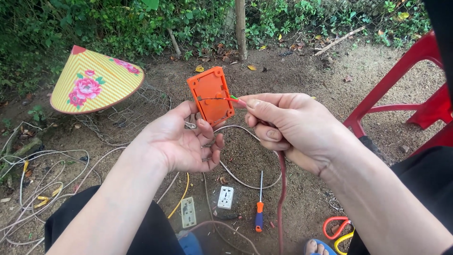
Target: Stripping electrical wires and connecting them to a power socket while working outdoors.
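My left hand (186, 139) holds an orange rectangular plastic box (211, 94) upright by its lower edge, between thumb and fingers. My right hand (288, 125) pinches the stripped red and green wire ends (236, 99) against the box's right side. A thin bare strand crosses the box's face. From my right fist a dark red cable (281, 189) hangs down toward the ground.
On the dirt below lie a screwdriver (259, 208) with an orange and blue handle, a white socket (225, 197), a second pale socket (188, 212) and loose white and yellow cables (42, 179). A yellow conical hat (94, 80) rests on wire mesh at left. Red plastic chair (415, 94) at right.
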